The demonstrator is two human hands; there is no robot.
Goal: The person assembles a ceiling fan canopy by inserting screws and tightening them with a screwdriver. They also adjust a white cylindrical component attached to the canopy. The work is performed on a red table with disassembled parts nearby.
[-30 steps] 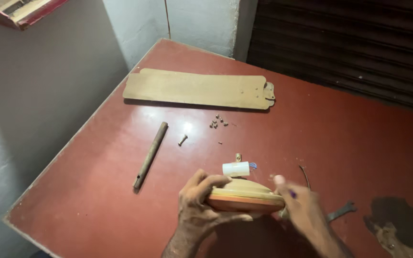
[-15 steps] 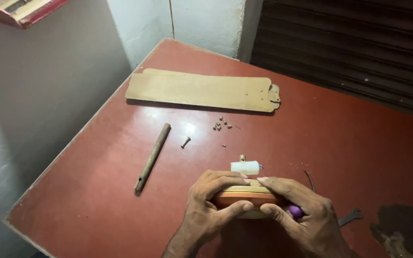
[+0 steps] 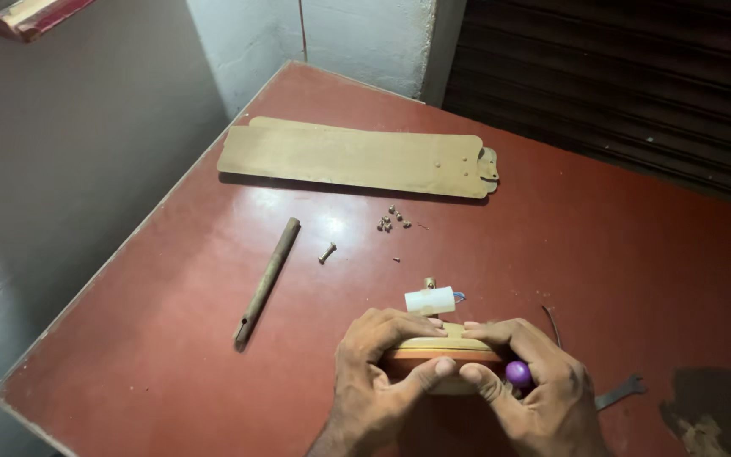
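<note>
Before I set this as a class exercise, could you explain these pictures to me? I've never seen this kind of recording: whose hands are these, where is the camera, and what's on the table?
The camera sits on a person's head and looks down, so the two bare hands at the bottom are the wearer's own. The left hand and right hand together grip a flat tan wooden piece, fingers curled over its edge. A small purple knob shows under the right hand; what it belongs to is hidden. Just beyond the hands lies a white cylinder.

All of this rests on a red table set against a wall. Farther back lies a long tan blade with a metal bracket at one end. Nearer are a thin metal rod, one bolt, a small heap of screws, and a wrench at the right.
</note>
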